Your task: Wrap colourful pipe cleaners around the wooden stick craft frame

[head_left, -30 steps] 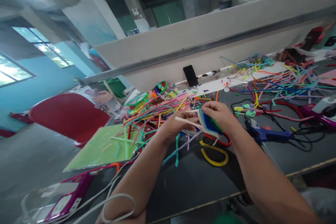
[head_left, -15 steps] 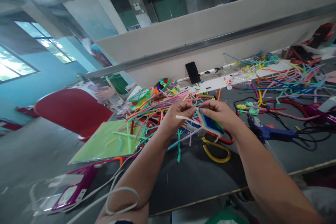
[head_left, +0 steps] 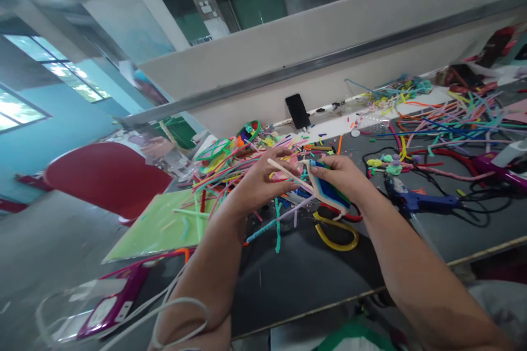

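My right hand (head_left: 341, 174) pinches the top edge of a small panel (head_left: 328, 191) of blue and green pipe cleaner with a cream border. From its left corner a cream pipe cleaner (head_left: 284, 169) sticks out toward my left hand (head_left: 263, 180). That hand is open, its fingers apart around the loose end, and I see no grip on it. Behind it lies a tangled heap of pink, red and other pipe cleaners (head_left: 222, 167). Below the panel, a yellow loop (head_left: 340, 244) rests on the dark table.
A blue glue gun (head_left: 432, 203) with black cables lies to the right. On the left are a green sheet (head_left: 152, 227), a purple device (head_left: 111, 301) and a white cable (head_left: 181, 301). A phone (head_left: 297, 111) leans on the partition (head_left: 247, 98). A red chair (head_left: 107, 178) stands beyond.
My left hand has let go of the panel's top edge, moved left and spread its fingers. My right hand keeps the panel. The view has shifted slightly.
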Motion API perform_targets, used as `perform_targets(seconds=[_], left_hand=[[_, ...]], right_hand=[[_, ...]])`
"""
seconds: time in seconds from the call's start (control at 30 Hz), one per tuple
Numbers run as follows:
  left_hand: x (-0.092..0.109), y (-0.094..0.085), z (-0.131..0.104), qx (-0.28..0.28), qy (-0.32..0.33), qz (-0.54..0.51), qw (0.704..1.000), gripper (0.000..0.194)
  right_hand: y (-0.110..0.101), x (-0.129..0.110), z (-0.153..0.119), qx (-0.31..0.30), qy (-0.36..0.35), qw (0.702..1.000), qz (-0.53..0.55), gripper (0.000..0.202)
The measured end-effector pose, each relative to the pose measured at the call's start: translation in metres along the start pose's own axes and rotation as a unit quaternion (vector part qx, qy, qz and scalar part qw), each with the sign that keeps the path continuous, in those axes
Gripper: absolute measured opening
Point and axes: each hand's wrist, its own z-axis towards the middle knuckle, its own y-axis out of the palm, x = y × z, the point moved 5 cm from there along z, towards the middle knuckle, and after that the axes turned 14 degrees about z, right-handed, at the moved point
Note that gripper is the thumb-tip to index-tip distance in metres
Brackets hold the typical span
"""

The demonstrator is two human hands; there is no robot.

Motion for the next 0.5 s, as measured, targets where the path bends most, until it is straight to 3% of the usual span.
perform_targets(seconds=[0.2,0.5], left_hand=[[0.013,0.006,0.003,0.080,0.019,0.017,0.996,0.013],[0.007,0.015,0.004,0.065,0.012,-0.027,0.997,0.013]], right_hand=[[0.004,-0.003,-0.005,-0.023,0.022,0.999,0.040,0.036],[0.016,0.009,-0.006,-0.095,0.078,0.985,0.123,0.031]])
